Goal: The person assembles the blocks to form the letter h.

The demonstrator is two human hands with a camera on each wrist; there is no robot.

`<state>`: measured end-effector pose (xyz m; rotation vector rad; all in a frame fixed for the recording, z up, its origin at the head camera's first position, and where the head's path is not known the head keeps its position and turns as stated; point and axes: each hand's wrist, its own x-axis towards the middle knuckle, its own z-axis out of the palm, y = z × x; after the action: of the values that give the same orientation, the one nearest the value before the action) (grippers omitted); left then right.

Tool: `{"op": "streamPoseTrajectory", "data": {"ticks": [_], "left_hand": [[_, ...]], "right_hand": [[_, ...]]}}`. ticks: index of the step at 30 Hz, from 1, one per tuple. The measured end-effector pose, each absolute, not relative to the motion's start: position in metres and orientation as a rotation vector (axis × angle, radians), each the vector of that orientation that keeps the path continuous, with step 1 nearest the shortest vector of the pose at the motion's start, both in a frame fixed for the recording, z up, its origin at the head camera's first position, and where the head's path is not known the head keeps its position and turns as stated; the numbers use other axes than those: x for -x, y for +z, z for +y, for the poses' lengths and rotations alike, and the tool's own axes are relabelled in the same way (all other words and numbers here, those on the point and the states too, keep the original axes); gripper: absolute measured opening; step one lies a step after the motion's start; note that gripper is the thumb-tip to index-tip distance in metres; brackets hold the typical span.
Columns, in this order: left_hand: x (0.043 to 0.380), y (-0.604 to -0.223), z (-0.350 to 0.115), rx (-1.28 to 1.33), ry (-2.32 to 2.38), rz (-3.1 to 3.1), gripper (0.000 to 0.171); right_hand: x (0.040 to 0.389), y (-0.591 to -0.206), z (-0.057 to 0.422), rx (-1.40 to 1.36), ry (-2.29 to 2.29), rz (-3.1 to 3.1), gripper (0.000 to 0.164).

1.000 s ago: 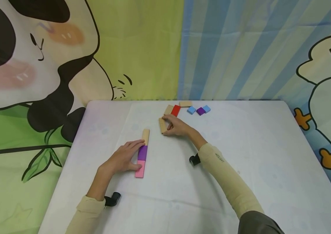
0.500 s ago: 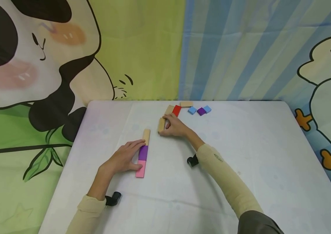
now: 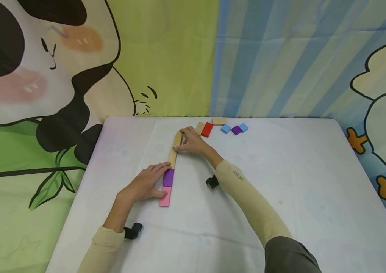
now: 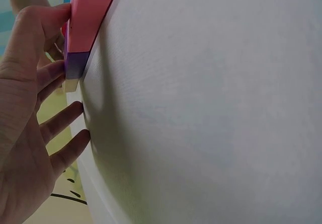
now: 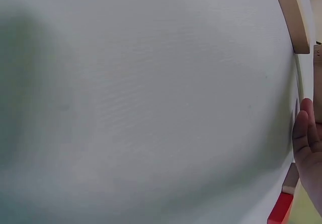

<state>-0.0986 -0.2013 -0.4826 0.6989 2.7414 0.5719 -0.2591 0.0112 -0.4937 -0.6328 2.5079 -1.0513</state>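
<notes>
A straight row on the white table (image 3: 247, 212) is made of a pink block (image 3: 165, 199), a purple block (image 3: 168, 178) and a wooden block (image 3: 172, 159). My left hand (image 3: 141, 185) rests along its left side, thumb on the pink block, fingertips near where purple meets wood. In the left wrist view the lower fingers of the left hand (image 4: 30, 108) are spread. At the row's far end my right hand (image 3: 195, 143) pinches another wooden block (image 3: 177, 140) by its ends, thumb near, fingertips far. This block overlaps the row's wooden end in the head view.
Behind the right hand lie a red block (image 3: 207, 129) and a wooden block (image 3: 199, 127). Farther right, near the back edge, are a wooden block (image 3: 219, 121), a blue block (image 3: 225, 129), a purple block (image 3: 236, 130) and another blue block (image 3: 243, 127).
My right hand has carried the wooden block leftward to the far end of the row, turning it roughly in line with the row. The left hand has stayed in place.
</notes>
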Motion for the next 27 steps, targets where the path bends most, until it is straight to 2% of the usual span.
{"op": "streamPoseTrajectory", "data": {"ticks": [16,27], "left_hand": [[0.101,-0.485,-0.201,-0.689,0.545,2.735,0.09],[0.1,-0.485,-0.202,-0.677,0.543,2.735,0.089]], "right_hand": [[0.268,-0.492,-0.001,0.687,-0.865,2.493,0.083],[0.267,-0.492,0.006,0.724,-0.883,2.415,0.076]]}}
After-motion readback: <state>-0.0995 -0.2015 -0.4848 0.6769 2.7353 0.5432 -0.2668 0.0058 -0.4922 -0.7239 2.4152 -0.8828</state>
